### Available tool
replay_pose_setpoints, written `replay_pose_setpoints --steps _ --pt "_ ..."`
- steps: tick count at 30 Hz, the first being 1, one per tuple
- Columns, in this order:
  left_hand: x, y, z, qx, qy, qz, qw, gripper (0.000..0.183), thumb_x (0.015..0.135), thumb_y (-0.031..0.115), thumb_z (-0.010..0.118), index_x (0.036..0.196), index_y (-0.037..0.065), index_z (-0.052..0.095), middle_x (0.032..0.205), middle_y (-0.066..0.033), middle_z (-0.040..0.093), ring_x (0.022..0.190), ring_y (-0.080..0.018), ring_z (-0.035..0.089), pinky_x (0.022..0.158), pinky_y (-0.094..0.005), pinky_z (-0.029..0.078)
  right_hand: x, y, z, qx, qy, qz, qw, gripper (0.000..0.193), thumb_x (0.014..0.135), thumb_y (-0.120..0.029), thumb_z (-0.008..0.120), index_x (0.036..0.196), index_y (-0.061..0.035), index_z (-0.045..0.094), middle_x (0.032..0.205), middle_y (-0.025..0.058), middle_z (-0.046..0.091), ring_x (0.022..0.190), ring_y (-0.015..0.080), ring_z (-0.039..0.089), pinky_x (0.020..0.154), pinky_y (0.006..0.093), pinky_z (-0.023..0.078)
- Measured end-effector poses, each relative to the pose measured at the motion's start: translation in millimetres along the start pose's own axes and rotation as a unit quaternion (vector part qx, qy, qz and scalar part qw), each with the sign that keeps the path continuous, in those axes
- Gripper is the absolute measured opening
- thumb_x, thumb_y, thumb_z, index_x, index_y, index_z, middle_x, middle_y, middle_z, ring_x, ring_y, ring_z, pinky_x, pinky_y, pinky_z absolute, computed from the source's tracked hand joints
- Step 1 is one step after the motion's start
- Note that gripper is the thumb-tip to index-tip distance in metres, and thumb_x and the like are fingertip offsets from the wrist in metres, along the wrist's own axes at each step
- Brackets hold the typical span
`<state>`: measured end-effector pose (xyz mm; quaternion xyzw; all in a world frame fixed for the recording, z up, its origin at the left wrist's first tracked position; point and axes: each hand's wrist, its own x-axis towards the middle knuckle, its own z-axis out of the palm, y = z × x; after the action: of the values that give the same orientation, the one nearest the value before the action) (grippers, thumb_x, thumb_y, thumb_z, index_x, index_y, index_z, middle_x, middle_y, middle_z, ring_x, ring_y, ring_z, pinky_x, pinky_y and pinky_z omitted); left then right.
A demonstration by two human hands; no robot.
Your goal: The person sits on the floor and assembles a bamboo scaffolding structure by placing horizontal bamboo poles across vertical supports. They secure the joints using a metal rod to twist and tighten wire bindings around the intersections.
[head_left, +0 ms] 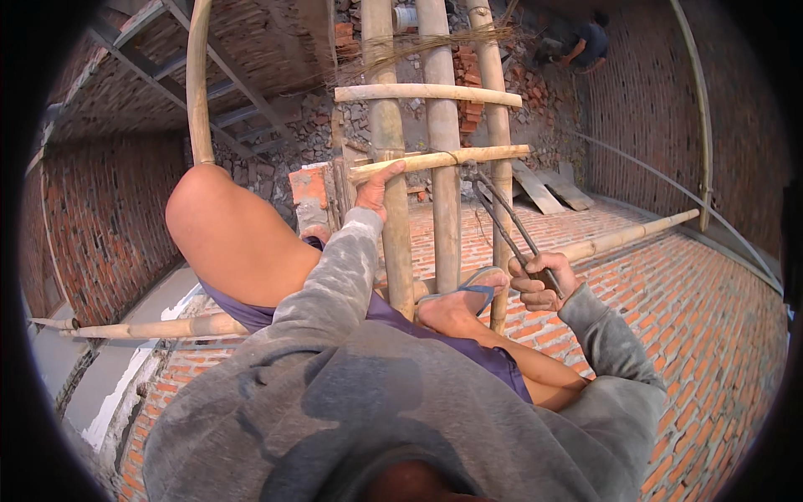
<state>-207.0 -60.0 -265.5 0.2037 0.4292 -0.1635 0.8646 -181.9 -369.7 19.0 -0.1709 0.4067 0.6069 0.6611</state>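
My left hand (375, 192) is closed around the left end of a split bamboo crosspiece (498, 153), which lies across three long bamboo poles (445, 222). In my right hand (545, 281) are the two handles of long-handled pincers (508, 219), slightly spread apart. Their jaws are at the crosspiece's lower edge, beside the middle pole, where a thin dark tie wraps the bamboo. Whether the jaws grip that tie is too small to tell. Farther up the poles lies a second split bamboo crosspiece (435, 92).
Below are broken bricks (535, 88) and planks (539, 188). A person (592, 42) bends by the far right wall. Horizontal bamboo poles run right (627, 238) and left (159, 329). A ladder-like frame (171, 65) stands far left. My sandalled foot (460, 303) rests by the poles.
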Motion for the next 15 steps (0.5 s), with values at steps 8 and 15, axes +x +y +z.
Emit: replay_pose_setpoints --steps 8,15 --pt "4.3 7.7 7.2 0.030 0.003 0.008 1.000 0.060 0.069 0.035 0.097 0.119 0.009 0.074 0.113 -0.0051 0.073 0.105 -0.0209 0.067 0.095 -0.0391 0.053 -2.8 -21.0 -0.6 -0.542 0.305 -0.090 0.778 0.035 0.105 -0.032 0.066 0.109 0.0027 0.065 0.073 0.0065 0.065 0.053 0.0161 0.064 0.045 0.0325 0.052" --pt "1.3 10.2 9.8 0.025 -0.004 -0.003 1.000 0.055 0.072 0.034 0.096 0.117 0.010 0.075 0.108 -0.0032 0.073 0.099 -0.0194 0.066 0.090 -0.0382 0.053 0.1 -9.1 -7.4 -0.444 0.168 -0.125 0.871 0.031 0.087 -0.020 0.083 0.101 0.0007 0.064 0.061 0.0028 0.058 0.045 0.0118 0.057 0.035 0.0276 0.042"
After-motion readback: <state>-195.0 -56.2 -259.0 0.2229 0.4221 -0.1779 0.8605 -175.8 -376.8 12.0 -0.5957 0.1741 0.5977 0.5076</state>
